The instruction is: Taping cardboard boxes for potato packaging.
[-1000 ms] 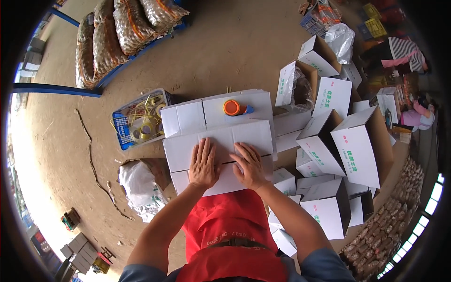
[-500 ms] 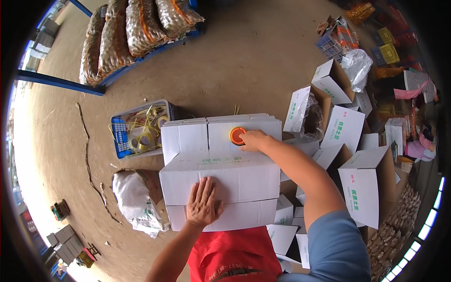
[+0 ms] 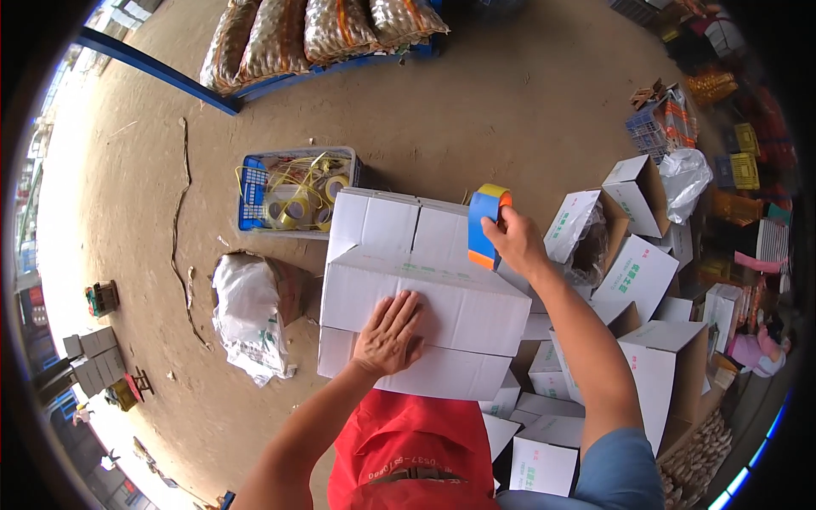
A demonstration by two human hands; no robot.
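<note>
A white cardboard box [image 3: 476, 327] lies in front of me with its flaps closed over, a seam running across its near side. My left hand [image 3: 389, 338] rests flat on the box's top near edge, fingers stretched out. In my right hand [image 3: 516, 238] is a roll of tape [image 3: 485, 223], blue on its outer face with orange and yellow at the rims. It is held upright at the box's far right corner, with my fingers wrapped round its right side. Behind the box, flat folded white cartons [image 3: 374, 223] stand stacked.
A blue crate [image 3: 252, 194] holding yellow tape rolls and straps sits at the far left. Beside the box lies a white plastic-covered sack [image 3: 246, 310]. Open white cartons [image 3: 637, 276] crowd the right side. Full mesh sacks [image 3: 340, 34] lie on a blue frame at the back.
My right hand has lifted the tape roll off the far top area and turned it upright, toward the right corner. My left hand stays flat on the box. The whole view has shifted.
</note>
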